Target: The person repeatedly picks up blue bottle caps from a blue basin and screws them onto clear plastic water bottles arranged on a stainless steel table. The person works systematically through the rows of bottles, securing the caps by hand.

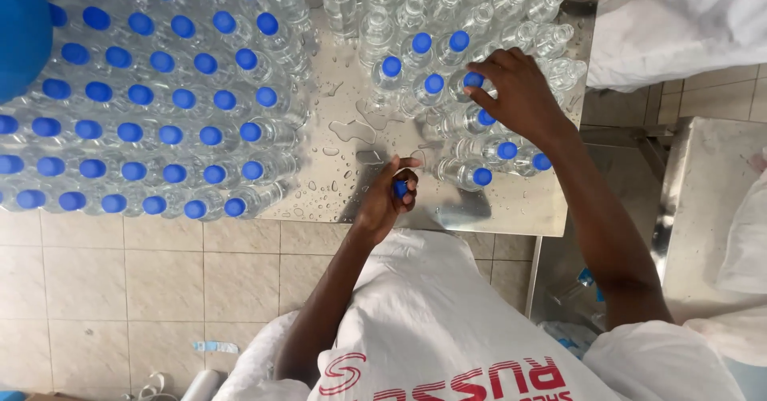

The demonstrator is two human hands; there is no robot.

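Gripping: the left hand [390,193] has its fingers curled tight around a blue cap [399,188], held low over the wet steel table [511,209], likely so it is at hand for a bottle.
Right hand: the right hand [518,91] lies over the capped bottles [479,141], fingertips pinching one blue top [473,80], seemingly to press or twist it.
Uncapped bottles: clear bottles [527,9] stand open at the far edge.
Finished block: tight rows of blue-capped bottles [152,97] fill the left.
Labels: none visible on the bottles.

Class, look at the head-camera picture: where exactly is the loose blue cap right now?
The loose blue cap sits in the left hand above the wet metal table, near its front edge, just left of the capped bottles.
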